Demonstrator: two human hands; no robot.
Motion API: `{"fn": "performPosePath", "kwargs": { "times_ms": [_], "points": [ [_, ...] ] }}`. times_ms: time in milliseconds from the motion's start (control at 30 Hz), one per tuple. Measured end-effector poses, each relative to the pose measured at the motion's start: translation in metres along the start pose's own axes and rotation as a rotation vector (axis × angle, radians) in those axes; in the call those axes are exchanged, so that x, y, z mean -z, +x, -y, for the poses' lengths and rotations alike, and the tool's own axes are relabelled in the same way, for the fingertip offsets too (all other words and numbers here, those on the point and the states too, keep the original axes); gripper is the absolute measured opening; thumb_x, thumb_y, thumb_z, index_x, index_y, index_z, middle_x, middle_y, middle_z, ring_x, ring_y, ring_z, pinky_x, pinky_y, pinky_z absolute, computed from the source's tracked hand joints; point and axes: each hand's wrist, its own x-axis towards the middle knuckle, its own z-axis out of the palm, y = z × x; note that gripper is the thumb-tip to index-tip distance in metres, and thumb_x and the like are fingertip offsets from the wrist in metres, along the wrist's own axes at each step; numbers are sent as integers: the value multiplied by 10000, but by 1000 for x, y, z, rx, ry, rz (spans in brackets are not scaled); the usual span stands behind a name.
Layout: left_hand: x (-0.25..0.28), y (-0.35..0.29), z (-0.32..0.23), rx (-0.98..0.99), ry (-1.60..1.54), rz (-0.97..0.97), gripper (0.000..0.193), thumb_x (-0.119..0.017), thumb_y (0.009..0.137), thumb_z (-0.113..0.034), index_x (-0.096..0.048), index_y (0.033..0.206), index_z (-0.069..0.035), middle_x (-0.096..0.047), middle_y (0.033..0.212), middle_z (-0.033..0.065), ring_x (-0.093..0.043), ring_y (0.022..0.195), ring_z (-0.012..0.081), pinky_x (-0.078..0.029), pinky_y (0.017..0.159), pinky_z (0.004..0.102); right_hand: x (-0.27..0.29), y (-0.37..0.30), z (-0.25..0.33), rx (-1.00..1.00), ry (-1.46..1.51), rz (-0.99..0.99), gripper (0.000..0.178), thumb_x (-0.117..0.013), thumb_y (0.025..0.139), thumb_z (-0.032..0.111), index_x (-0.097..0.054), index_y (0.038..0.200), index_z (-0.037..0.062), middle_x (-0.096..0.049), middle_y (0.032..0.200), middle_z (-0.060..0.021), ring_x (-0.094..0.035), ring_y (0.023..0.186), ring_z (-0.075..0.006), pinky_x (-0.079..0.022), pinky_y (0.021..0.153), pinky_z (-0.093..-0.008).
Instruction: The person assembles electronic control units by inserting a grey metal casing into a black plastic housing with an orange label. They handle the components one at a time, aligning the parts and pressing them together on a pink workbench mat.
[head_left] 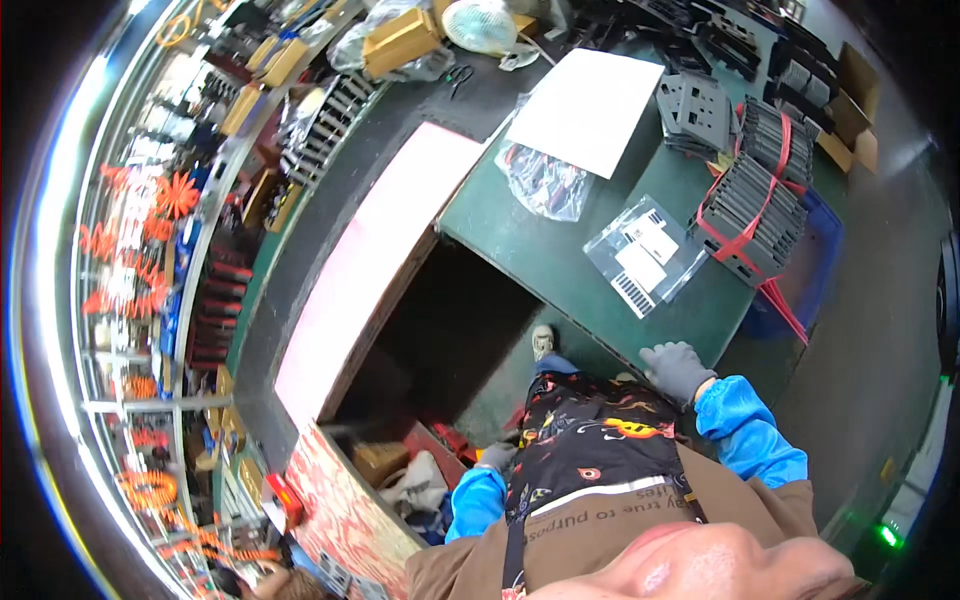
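My right hand (677, 371), in a grey glove and a blue sleeve, rests at the near edge of the green table (560, 255). Its fingers are loosely apart and nothing shows in them. Low at my left side is my left hand (497, 456), also gloved in grey; it is small in view and its fingers cannot be made out. Beyond the right hand, a clear plastic bag with white labels (645, 255) lies flat on the table. Grey slotted parts bound with red straps (750, 215) stand to the right of that bag.
A white sheet (585, 110) partly covers a clear bag of parts (545, 180). Dark flat plates (697, 112) are stacked farther back. A blue bin (822, 245) stands beside the table. On the left are a pink-topped bench (375, 260) and an open compartment holding cloths (418, 485).
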Motion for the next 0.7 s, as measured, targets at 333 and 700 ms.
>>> {"fn": "performPosePath", "kwargs": {
  "times_ms": [333,700],
  "points": [
    [392,51,-141,-396,-407,-532,400,-616,935,-297,-643,1261,-67,-672,1226,160,-625,1171,298,-478,991,338,9,121,103,-313,300,-114,247,-613,868,291,-623,1033,108,-684,943,-136,-670,896,-345,-526,767,-490],
    [463,102,-276,-702,-30,-603,606,-730,836,-328,-531,1371,-121,-599,1287,171,-584,1154,362,-477,963,430,22,163,125,-451,428,-107,319,-627,882,292,-616,1148,116,-680,1007,-160,-661,936,-370,-525,801,-486]
  ]
}}
